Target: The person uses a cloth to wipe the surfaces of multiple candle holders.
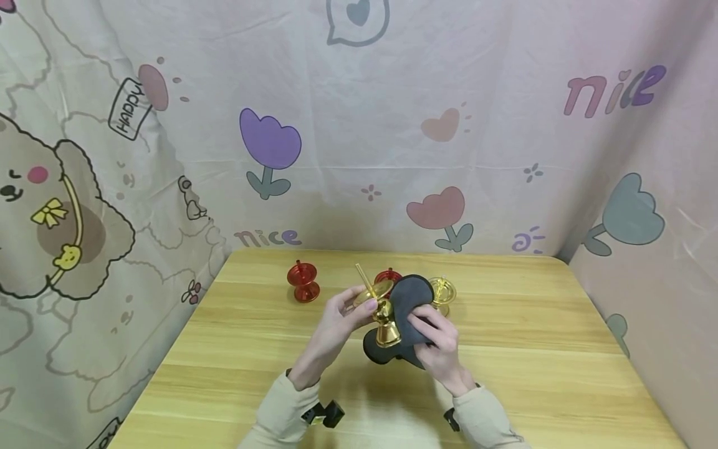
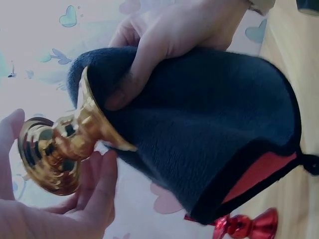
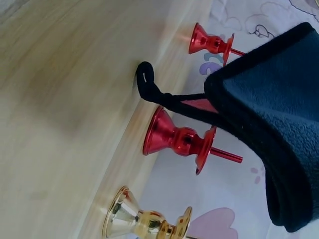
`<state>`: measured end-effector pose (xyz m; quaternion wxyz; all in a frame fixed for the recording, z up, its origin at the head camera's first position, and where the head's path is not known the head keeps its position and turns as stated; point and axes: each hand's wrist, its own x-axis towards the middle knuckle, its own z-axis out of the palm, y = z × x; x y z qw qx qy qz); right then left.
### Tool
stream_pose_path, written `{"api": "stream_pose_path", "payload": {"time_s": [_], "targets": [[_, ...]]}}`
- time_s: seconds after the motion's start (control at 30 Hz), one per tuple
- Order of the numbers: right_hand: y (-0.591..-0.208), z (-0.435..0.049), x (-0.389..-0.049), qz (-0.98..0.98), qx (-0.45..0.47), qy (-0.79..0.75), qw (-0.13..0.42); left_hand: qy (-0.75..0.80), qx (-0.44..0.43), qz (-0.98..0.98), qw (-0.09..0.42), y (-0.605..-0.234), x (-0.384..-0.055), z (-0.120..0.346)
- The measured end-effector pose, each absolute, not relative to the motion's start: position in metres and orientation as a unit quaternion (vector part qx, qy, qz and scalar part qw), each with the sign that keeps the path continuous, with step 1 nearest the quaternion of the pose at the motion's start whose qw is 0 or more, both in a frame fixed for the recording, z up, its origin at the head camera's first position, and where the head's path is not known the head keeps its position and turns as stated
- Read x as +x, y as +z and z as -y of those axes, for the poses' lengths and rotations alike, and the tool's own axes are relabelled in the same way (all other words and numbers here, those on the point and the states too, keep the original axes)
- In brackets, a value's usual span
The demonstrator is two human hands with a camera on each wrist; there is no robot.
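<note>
My left hand grips a shiny gold candle holder by its dish, tilted above the table, its thin spike pointing up and left. A dark blue-grey cloth with black edging is held in my right hand. In the left wrist view, the right thumb pinches the cloth close at the rim of the gold candle holder's flared base. Part of the cloth hangs down, showing a reddish underside and a black loop in the right wrist view.
Toward the back of the wooden table stand a red candle holder at left, a second red one partly behind the cloth, and another gold candle holder at right. A patterned curtain hangs behind.
</note>
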<state>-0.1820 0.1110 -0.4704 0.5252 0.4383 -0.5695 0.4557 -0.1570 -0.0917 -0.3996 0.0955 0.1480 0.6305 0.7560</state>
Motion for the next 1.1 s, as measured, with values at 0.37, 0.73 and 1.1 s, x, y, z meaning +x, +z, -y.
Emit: {"api": "stream_pose_path", "payload": {"time_s": [0.37,0.73,1.1], "targets": [[-0.475,-0.121,-0.179,0.585,0.429,0.512,0.459,0.767,0.121,-0.625,0.081,-0.402,-0.161,0.095],[-0.469,-0.135,-0.159,0.657,0.188,0.679,0.267,0.638,0.012,-0.768,-0.052,-0.423,-0.2,0.115],[-0.462,-0.134,-0.154,0.533,0.139,0.824,0.134,0.578,-0.002,-0.811,-0.096,-0.472,-0.245,0.122]]}}
